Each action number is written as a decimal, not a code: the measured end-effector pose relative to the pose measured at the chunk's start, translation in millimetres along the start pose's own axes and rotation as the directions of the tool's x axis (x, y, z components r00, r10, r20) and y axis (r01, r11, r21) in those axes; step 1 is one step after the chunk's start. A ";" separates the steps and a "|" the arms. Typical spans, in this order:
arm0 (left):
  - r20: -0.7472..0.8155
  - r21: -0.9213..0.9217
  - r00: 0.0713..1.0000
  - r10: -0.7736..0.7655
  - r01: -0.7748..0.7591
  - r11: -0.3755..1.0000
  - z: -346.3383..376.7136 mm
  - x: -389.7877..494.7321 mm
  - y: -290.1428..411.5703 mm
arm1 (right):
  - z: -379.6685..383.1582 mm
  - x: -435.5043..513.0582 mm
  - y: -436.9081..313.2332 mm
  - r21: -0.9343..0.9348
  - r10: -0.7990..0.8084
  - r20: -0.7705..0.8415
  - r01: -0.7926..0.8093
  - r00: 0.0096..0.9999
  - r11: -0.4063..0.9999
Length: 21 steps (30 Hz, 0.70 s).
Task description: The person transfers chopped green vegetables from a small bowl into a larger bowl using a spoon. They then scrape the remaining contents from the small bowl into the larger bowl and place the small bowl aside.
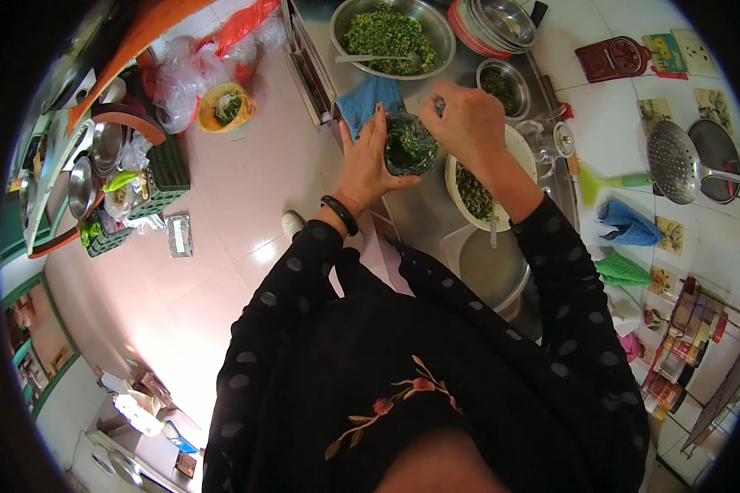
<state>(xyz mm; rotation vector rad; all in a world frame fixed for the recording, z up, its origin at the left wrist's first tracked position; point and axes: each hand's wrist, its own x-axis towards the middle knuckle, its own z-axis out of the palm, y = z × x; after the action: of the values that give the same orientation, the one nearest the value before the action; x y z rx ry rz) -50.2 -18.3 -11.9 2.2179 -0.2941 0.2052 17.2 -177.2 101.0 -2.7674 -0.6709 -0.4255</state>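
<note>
My left hand (370, 151) is spread around the near left side of a dark stone mortar (412, 145) with chopped greens inside. Just right of the mortar, my right hand (468, 120) is closed on a dark stone pestle (439, 106), its end showing between the fingers. A blue cloth (370, 101) lies behind the mortar. Beyond it stands a large steel bowl (448, 43) of chopped greens with a spoon (370, 58). Below my right forearm sits a white bowl (521, 148) of chopped filling with a spoon handle (493, 231) over its rim.
A small steel bowl (527, 98) of dark greens, stacked bowls (459, 24) and a glass teapot (549, 138) line the counter's wall side. Nearer me is a container of cloudy liquid (493, 265). A skimmer (672, 160) hangs at right; a yellow basket (206, 117) and bags are at left.
</note>
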 end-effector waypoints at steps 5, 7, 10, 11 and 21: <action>-0.048 0.028 0.998 0.037 -0.035 0.999 1.5 -1.0 -1.6 | 20.6 -2.7 -24.4 -0.026 -0.076 0.170 0.081 0.983 0.996; -0.022 0.023 0.999 0.037 -0.037 0.999 0.0 -3.2 -0.9 | 17.6 2.3 -27.1 -0.025 -0.073 0.301 0.084 0.951 0.996; -0.020 -0.007 1.000 -0.002 0.002 1.000 -1.1 -3.8 -1.5 | 3.0 9.7 -22.4 -0.022 0.000 0.090 0.002 0.996 1.000; -0.025 -0.025 1.000 -0.010 0.009 1.000 -1.4 -4.5 -1.4 | 1.5 7.3 -24.1 -0.025 0.026 -0.034 -0.027 0.999 0.999; -0.019 -0.027 1.000 0.015 -0.016 0.999 -2.4 1.3 0.6 | 23.3 -18.1 -3.9 0.084 0.241 0.024 -0.242 0.970 0.967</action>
<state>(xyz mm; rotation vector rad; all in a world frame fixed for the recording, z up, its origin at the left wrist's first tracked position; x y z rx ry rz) -49.2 -17.0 -9.6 2.1858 -0.3023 0.2289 5.1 -173.7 74.1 -2.7258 -0.3389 -0.3182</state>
